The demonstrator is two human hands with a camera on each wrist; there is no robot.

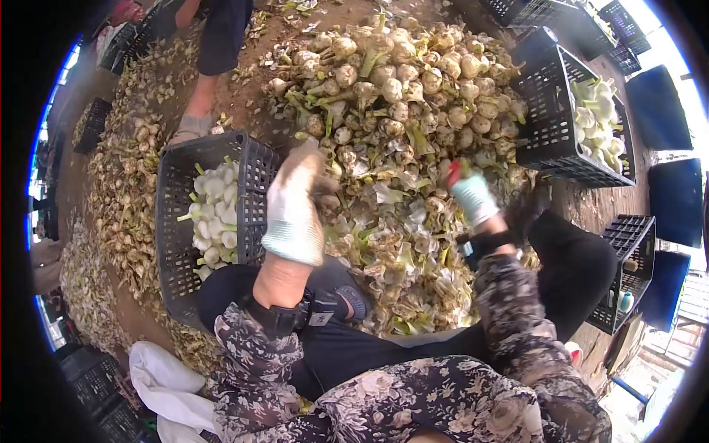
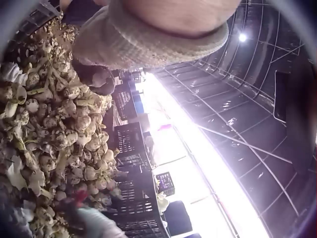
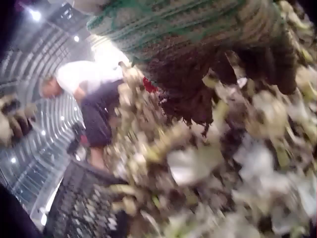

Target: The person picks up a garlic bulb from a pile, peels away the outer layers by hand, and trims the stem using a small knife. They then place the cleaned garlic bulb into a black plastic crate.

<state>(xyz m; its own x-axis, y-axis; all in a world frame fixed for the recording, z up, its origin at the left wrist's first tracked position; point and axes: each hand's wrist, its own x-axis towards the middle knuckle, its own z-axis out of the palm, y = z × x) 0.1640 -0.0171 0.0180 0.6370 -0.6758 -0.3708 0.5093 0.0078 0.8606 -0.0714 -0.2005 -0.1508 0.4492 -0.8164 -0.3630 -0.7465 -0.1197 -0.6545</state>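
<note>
My left hand (image 1: 297, 203), in a pale, soiled knit glove, is raised above the near edge of a heap of garlic bulbs (image 1: 399, 81), beside a black crate (image 1: 171, 221) of trimmed white garlic (image 1: 216, 210). Its blurred fingers point toward the heap, and I cannot tell whether they hold a bulb. My right hand (image 1: 474, 198), gloved too, is over the heap's right side, gripping a small red-handled tool (image 1: 453, 174); the rest of the tool is hidden. In the right wrist view the glove's fingers (image 3: 188, 94) are dark with dirt, above loose peelings (image 3: 193, 166).
Peelings and cut leaves (image 1: 402, 273) cover the ground between my legs. Another crate of white garlic (image 1: 572, 118) stands at right, with a further black crate (image 1: 628, 273) nearer me. Another person's leg (image 1: 214, 59) is at upper left. A white sack (image 1: 166, 380) lies at lower left.
</note>
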